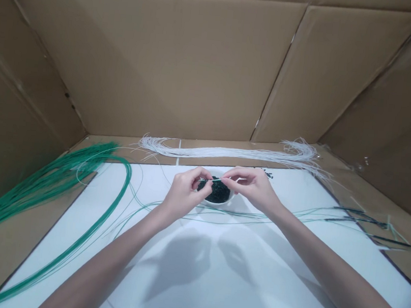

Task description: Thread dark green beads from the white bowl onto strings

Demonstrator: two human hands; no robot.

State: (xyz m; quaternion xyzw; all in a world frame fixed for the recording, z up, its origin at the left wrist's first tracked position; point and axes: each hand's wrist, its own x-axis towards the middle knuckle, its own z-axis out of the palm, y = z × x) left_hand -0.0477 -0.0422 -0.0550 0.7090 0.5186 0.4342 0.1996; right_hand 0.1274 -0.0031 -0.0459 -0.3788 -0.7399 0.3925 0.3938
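Observation:
Fingertips of my left hand [185,190] are pinched together at the left end of a thin pale strand [217,179]. My right hand [251,188] pinches the same strand a short way to the right, with the other fingers curled. A small dark piece shows on the strand by the left fingertips; its exact shape is too small to tell. Just below both hands stands a white bowl [218,203] filled with tiny black pieces [217,192], perhaps beads. The hands partly cover its rim.
A bundle of white strands [213,152] lies along the back. Green strands [54,176] curve down the left side. Several thin green strands with black-covered ends [390,241] stretch to the right across the white board [104,261]. Loose black bits [269,175] lie behind my right hand. Cardboard walls [157,59] surround the board.

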